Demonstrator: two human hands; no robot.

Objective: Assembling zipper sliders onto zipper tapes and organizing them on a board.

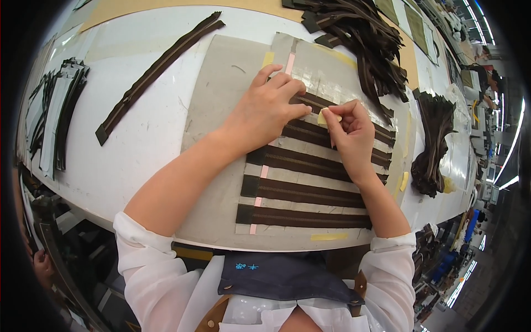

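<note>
I noted the left hand (269, 108) pressing flat on a brown zipper (310, 103), the right hand (348, 130) pinching a yellow tape piece (322, 117) between fingertips.

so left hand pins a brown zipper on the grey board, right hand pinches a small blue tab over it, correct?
Not quite. In the head view the tab pinched by the right hand is pale yellow, not blue. The rest holds: the left hand presses a brown zipper on the grey board.

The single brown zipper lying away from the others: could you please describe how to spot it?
On the white table, look left of the grey board. One long brown zipper lies diagonally by itself, unlike the zippers in parallel rows on the board.
</note>
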